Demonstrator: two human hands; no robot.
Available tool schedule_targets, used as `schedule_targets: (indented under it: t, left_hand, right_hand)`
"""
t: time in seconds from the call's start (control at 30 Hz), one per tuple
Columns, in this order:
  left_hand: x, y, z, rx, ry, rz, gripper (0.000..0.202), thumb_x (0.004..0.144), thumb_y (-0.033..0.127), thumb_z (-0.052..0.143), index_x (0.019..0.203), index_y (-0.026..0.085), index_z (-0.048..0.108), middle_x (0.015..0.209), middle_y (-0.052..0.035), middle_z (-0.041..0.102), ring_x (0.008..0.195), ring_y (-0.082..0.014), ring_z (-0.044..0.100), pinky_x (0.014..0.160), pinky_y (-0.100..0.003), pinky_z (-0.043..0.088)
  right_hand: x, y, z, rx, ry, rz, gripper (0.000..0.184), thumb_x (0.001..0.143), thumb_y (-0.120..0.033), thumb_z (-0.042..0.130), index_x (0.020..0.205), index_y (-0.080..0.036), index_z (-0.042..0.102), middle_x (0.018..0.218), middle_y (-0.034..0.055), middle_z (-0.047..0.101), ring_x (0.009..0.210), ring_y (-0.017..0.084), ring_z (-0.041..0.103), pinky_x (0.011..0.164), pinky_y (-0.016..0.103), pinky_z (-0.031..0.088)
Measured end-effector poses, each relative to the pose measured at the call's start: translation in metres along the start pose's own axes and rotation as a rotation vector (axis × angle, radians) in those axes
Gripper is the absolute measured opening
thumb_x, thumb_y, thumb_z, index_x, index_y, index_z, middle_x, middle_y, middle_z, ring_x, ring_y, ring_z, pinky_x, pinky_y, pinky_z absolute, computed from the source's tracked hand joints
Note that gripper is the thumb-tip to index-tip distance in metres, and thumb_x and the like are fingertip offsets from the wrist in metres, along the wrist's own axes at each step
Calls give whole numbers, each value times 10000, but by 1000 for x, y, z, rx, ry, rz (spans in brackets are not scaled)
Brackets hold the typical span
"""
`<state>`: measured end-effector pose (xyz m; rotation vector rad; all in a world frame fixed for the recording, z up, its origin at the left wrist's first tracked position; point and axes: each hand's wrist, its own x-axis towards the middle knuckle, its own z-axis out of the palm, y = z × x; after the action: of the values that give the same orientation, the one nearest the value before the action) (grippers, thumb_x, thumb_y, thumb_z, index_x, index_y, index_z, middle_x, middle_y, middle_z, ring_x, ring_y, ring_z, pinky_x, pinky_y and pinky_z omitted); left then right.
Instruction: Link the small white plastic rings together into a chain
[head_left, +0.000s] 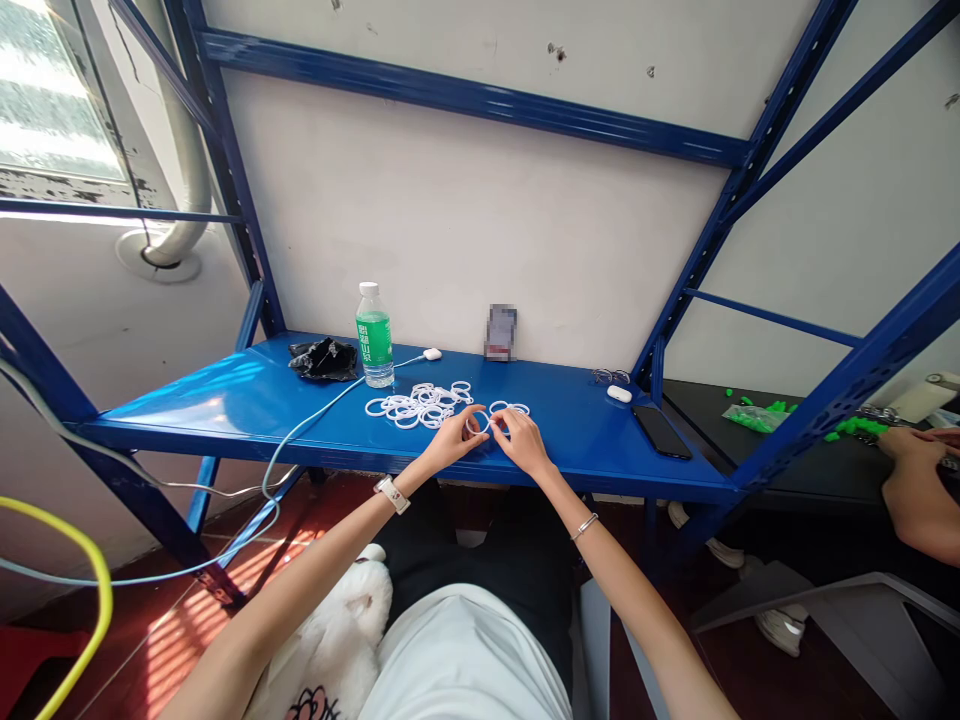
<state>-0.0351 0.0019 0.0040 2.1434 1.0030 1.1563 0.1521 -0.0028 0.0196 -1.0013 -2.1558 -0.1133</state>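
Note:
My left hand [454, 437] and my right hand [519, 440] meet over the front of the blue metal shelf [247, 395]. Both pinch a thin white ring [482, 424] held between their fingertips. A loose pile of several white rings [420, 404] lies on the shelf just behind my left hand. A few more white rings [511, 408] lie behind my right hand. I wear a watch on the left wrist and a thin bracelet on the right.
A green-labelled water bottle [374, 336], a crumpled black bag [325, 358] and a white charger cable [315, 415] sit on the left. A black phone [661, 431] and white earbud case [619, 393] lie right. Another person's hand [909, 444] works among green parts [759, 414] at far right.

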Motion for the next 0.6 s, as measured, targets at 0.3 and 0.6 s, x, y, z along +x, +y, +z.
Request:
schedule_targets:
  t: [0.3,0.6]
  left_hand:
    - [-4,6,2,515,30,206,316,906,207,430,1211,198,511,1135,-118,539,1064,-264,525,857,-407,485]
    - [1,-12,-28,837,110,12,260,846,174,497,1086,171,598,1086,-157,572,1048,-330,520,855,-459,420]
  right_hand:
    - [-1,9,5,-186,186,307,130,918,-236,444,825,-210,531,877,73,648,879,243,562,766,352,400]
    - [-4,19,11,-190,257,345,191,922,-303,426,783,-218,527,895,91,625,876,259,511,741,373,394]
